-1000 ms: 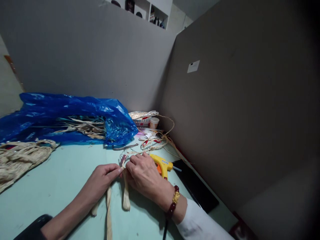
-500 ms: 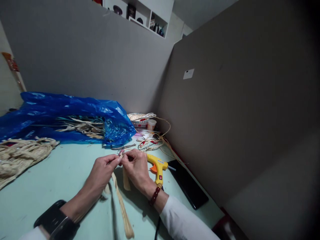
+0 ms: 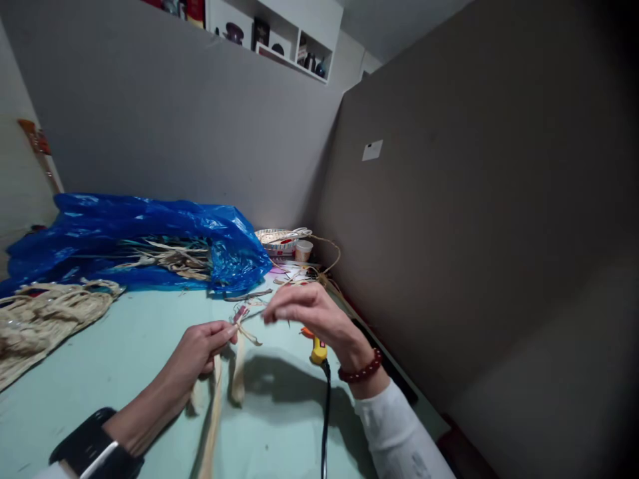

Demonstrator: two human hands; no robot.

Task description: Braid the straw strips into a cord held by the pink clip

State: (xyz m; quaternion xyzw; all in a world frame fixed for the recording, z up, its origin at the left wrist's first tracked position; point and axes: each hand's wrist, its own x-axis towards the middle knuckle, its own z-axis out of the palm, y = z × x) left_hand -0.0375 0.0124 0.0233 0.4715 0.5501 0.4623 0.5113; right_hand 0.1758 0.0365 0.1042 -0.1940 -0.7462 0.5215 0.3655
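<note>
My left hand [image 3: 207, 342] is closed, its thumb and forefinger pinching a bundle of pale dried plant-fibre strips [image 3: 238, 369]. One long strip hangs toward the table's front edge. At the pinch, a short loose end [image 3: 250, 336] points right, and a small pinkish piece [image 3: 240, 314] shows just above the fingertips. My right hand [image 3: 312, 313] hovers to the right, apart from the bundle. Its fingers are extended and slightly bent, with nothing visible in them. Beneath it, the yellow glue gun [image 3: 318, 349] is mostly hidden; its handle, orange trigger and black cord show.
A blue plastic bag [image 3: 154, 216] holding dried strips [image 3: 174, 256] lies at the back left. Woven fibre work [image 3: 54, 319] rests at the left. A basket [image 3: 276, 239] and a paper cup [image 3: 303, 251] stand in the back corner. Grey partitions [image 3: 449, 199] border the table [image 3: 279, 426].
My right hand has let go of the bundle and moved right and up, now covering much of the glue gun. My left hand keeps its pinch, slightly lower.
</note>
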